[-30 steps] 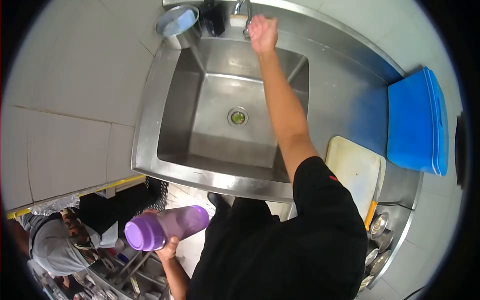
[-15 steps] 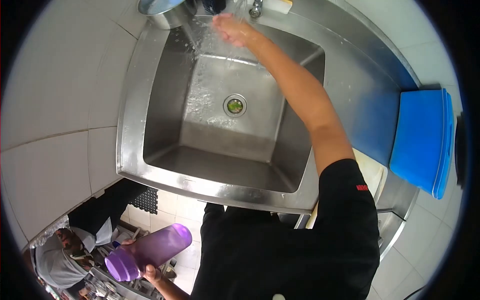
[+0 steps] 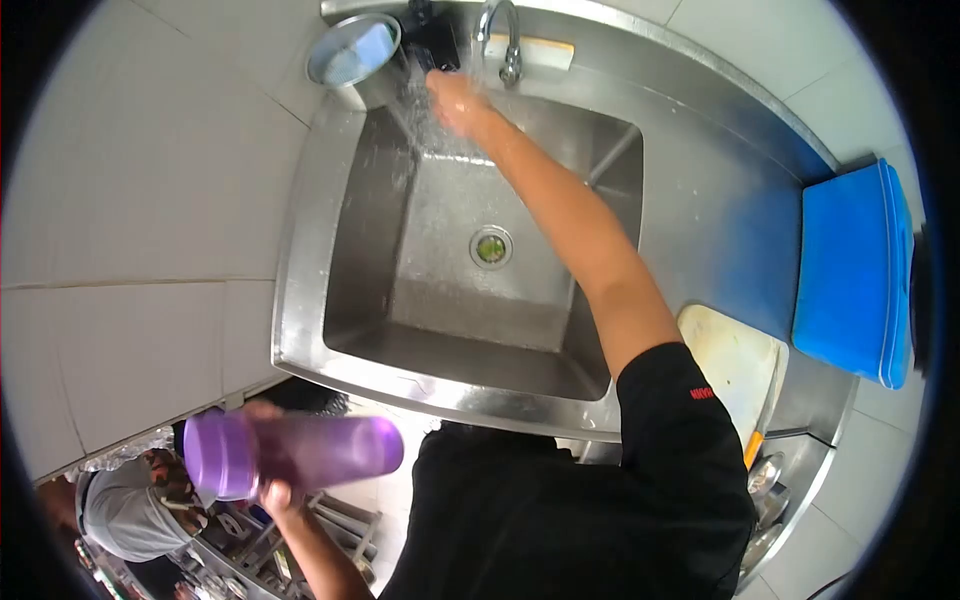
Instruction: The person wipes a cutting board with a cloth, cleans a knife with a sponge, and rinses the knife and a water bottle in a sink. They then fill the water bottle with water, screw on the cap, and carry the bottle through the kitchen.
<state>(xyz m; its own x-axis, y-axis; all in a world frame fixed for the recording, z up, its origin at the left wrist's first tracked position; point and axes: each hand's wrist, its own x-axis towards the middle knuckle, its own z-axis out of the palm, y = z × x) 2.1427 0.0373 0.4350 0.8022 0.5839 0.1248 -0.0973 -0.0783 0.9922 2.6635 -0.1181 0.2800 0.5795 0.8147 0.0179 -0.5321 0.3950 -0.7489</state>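
Observation:
My left hand (image 3: 276, 494) grips a purple translucent bottle (image 3: 325, 446) with a purple cap, lying sideways in the air left of my body. My right hand (image 3: 456, 101) is under the curved faucet (image 3: 499, 35), with water running over it and splashing at the back of the steel sink (image 3: 450, 311). Blur and water hide how its fingers are set. Green scraps (image 3: 490, 248) sit in the sink drain.
A steel pot (image 3: 375, 93) with something light blue inside stands at the back left. On the right are a blue bin (image 3: 850, 270) and a white cutting board (image 3: 728, 355). Another person in a grey shirt (image 3: 135, 515) is at the lower left.
The camera view has shifted, showing more of the faucet and pot. The bottle has risen and turned nearly level in my left hand. My right hand stays at the running water.

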